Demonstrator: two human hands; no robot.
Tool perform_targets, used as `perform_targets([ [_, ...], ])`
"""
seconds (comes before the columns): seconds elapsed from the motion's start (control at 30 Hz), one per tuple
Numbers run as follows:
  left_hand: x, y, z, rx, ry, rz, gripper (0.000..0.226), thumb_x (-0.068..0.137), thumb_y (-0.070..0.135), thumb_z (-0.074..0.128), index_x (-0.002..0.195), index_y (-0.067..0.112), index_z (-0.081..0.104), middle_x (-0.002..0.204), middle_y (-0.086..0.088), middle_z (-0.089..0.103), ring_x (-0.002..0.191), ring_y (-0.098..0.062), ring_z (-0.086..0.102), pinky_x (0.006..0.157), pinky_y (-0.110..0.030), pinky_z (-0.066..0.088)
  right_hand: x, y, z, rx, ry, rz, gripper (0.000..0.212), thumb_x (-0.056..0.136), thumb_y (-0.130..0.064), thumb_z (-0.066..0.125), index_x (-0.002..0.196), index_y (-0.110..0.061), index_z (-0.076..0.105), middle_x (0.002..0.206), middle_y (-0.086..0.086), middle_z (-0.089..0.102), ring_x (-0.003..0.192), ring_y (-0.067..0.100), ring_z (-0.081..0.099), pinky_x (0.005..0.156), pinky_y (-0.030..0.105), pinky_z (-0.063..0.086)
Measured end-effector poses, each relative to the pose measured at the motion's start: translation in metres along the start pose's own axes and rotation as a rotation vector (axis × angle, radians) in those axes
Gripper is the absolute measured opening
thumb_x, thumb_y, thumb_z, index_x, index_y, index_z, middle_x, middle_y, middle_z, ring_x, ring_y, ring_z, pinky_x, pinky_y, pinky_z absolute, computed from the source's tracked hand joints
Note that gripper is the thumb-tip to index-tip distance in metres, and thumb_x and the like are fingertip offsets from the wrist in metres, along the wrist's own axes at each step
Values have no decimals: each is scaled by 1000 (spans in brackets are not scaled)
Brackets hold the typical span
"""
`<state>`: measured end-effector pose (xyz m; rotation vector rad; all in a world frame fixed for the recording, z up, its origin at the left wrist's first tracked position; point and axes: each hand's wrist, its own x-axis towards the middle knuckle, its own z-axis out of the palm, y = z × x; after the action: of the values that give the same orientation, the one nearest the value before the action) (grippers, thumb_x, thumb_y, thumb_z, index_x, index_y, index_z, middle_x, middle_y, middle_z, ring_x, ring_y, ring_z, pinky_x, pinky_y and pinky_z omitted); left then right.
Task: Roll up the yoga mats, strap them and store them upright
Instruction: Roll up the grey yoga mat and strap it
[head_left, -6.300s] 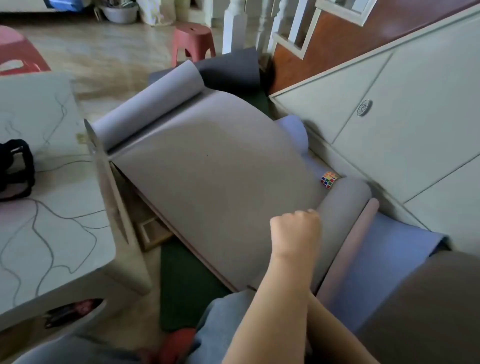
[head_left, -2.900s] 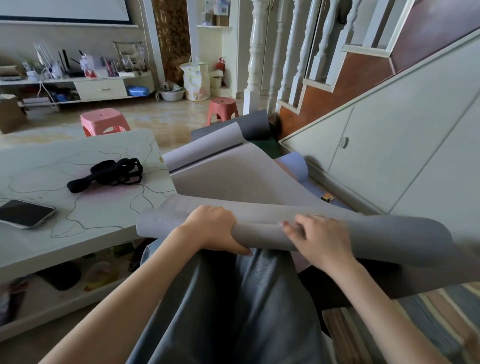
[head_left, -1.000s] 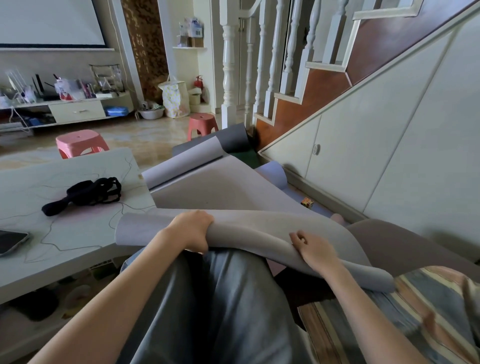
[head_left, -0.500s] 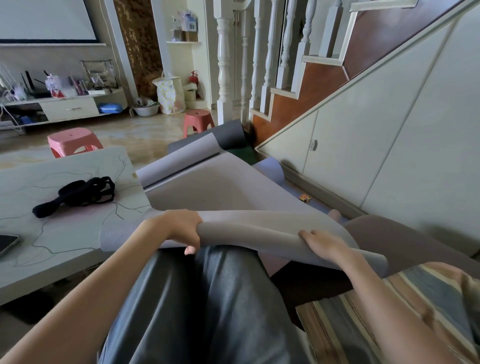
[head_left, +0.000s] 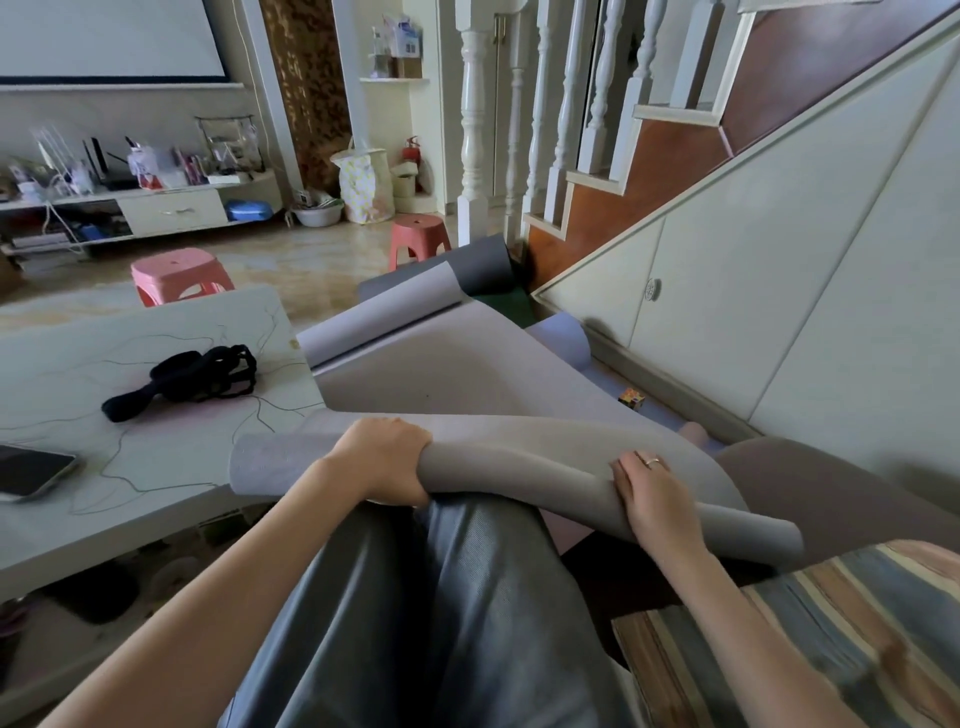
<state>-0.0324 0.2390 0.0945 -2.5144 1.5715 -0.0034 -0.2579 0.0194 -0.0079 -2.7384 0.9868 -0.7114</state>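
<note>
Your left hand (head_left: 387, 460) now wraps over the near roll of the grey mat (head_left: 467, 374), fingers curled round it, whereas half a second ago its fingers hung below the roll; your right hand (head_left: 652, 499) lies further along the same roll, fingers laid across the curve and the thumb out of sight, so whether it clamps or merely presses cannot be told. The roll rests across your lap, its left end overhanging the tabletop (head_left: 156, 499) edge, while the unrolled length slopes away to the floor and ends in a second curl at the far end. Compared with one second ago the roll looks little thicker, which suggests rolling has barely begun and most of the mat remains to be taken up. The black strap (head_left: 192, 376) lies untouched on the tabletop, near a phone (head_left: 31, 470). Other mats, dark grey, green and lilac, show only as edges beneath the grey one; their number and state cannot be made out, and the roll's right end is partly hidden by a cushion (head_left: 831, 623).
</note>
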Motion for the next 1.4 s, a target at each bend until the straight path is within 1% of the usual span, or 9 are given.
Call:
perform_targets([
  [0.23,6,-8,-3,-189,-155,-15,31,65,39,72,90,27,58,89,9,58,84,-17,55,71,-28,44,-20,-31,-1,-162,130,41,59,92,-54,31,86,-11,69,77,9,68,74,32,63,75,40,45],
  [0.4,0,-7,14,-79,184,34,56,61,47,71,105,23,47,100,6,52,91,-18,55,72,-33,46,2,-28,-5,-144,53,42,67,93,-52,24,56,-11,63,54,11,63,51,31,62,56,33,44],
  [0.6,1,9,36,67,435,112,70,40,12,79,105,13,51,83,-4,60,72,-28,64,56,-33,50,31,-30,-14,-130,-407,162,58,102,-50,21,88,-17,66,103,12,68,100,30,61,83,35,43],
  [0.7,5,10,12,-30,214,39,46,69,21,68,112,21,52,104,0,62,99,-25,62,72,-32,45,40,-29,-15,-99,-512,147,55,103,-48,18,77,-18,56,103,12,67,98,29,59,80,34,39],
  [0.83,26,3,-24,-60,-71,82,27,72,18,63,97,26,58,94,3,62,95,-21,59,66,-27,36,37,-27,-17,-103,-440,145,56,103,-48,20,74,-18,58,102,13,68,96,30,60,79,35,41],
  [1.0,42,-10,-48,-259,-510,39,34,51,0,74,74,19,59,77,0,61,85,-25,59,67,-29,44,57,-40,-55,-82,-758,197,59,103,-47,18,130,-12,57,141,12,51,126,28,48,101,37,31],
  [1.1,35,-15,-44,-293,-637,-7,35,54,0,77,78,16,59,78,1,58,90,-25,57,72,-29,45,55,-48,-64,-76,-836,221,53,103,-43,23,134,-14,54,145,12,46,130,27,43,98,37,28],
  [1.23,24,-11,-29,-349,-605,-59,37,53,4,79,78,13,53,86,-3,54,94,-26,55,70,-27,43,31,-48,-57,-33,-445,89,50,103,-42,26,78,-17,61,106,16,67,103,33,61,79,36,38],
  [1.4,14,-18,-24,-477,-580,-78,30,57,4,79,75,16,59,83,-2,58,87,-20,54,73,-28,41,3,-78,-55,-138,-4,-210,56,93,-61,24,84,-22,63,81,0,69,80,26,63,72,37,40],
])
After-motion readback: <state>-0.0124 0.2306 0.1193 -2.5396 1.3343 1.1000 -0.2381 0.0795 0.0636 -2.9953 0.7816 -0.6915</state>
